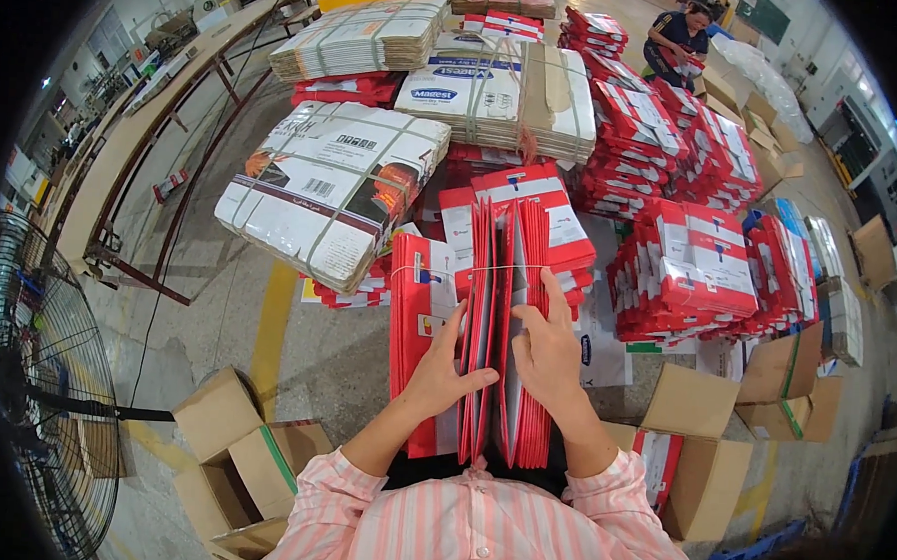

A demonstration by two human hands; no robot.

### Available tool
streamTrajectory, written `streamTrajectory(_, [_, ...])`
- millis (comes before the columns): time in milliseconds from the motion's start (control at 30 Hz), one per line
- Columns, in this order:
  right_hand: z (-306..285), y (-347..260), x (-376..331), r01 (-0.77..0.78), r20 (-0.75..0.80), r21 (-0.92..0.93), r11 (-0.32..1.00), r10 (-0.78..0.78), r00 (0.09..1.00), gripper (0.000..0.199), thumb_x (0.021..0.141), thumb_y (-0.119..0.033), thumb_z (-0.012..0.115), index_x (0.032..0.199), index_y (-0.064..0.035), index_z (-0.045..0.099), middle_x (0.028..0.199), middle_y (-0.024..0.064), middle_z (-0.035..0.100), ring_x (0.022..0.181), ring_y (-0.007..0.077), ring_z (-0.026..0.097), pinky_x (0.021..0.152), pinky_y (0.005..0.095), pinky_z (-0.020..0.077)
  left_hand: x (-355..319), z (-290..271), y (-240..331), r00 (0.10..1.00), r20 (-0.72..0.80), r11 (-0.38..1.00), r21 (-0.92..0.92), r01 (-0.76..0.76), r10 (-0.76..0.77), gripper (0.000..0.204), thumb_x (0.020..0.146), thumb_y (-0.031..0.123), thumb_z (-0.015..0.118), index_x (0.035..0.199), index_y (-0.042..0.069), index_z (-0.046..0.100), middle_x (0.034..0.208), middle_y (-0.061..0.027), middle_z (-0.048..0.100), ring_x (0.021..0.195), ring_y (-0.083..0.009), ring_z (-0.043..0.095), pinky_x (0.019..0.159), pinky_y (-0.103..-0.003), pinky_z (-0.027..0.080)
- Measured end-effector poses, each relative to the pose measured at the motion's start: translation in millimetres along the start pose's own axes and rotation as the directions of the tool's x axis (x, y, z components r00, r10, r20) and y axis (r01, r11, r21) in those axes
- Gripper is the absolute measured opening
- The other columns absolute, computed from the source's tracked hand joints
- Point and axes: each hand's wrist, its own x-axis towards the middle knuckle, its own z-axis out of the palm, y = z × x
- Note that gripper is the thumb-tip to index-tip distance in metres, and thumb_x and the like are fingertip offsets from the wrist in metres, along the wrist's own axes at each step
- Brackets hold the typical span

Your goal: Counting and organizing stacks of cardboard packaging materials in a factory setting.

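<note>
Fairly bright, diffuse light is being spread across the floor (216, 335); soft shadows are being cast, and straight lines are being bent toward blackened corners.

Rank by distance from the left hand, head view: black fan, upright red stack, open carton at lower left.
From the left hand:
1. Upright red stack: touching the hand, on its right.
2. Open carton: lower left, on the floor.
3. Black fan: far left, beyond the carton.
</note>
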Motion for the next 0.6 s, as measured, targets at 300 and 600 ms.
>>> streamTrajectory(300, [-6,-10,4,-0.107,0.017,0.079,0.991,0.106,0.994,0.019,0.073,-0.009,0.067,0.091,-0.0060,0.061,0.146,0.0246,0.037,0.115,0.0439,0.052,0.084,0.0465,0.0501,0,-1,4,1.000,-0.002,0.999,0.042,-0.028,0.028,0.115,0.070,0.045,0.081,0.151,-0.002,0.014,0.150,-0.0282,0.028,0.140,-0.0374,0.031,0.114,-0.043,0.027])
streamTrajectory(600, [-1,1,1,-0.038,-0.016,0.042,0.998,0.039,0.999,0.015,0.074,0.000,0.060,0.087,-0.0061,0.062,0.145,0.0249,0.039,0.111,0.0447,0.055,0.091,0.0466,0.0474,0,-1,2,1.000,-0.028,1.000,0.025,0.002,-0.001,0.109,0.075,0.045,0.077,0.151,-0.003,0.015,0.150,-0.0292,0.028,0.140,-0.0377,0.030,0.115,-0.043,0.026])
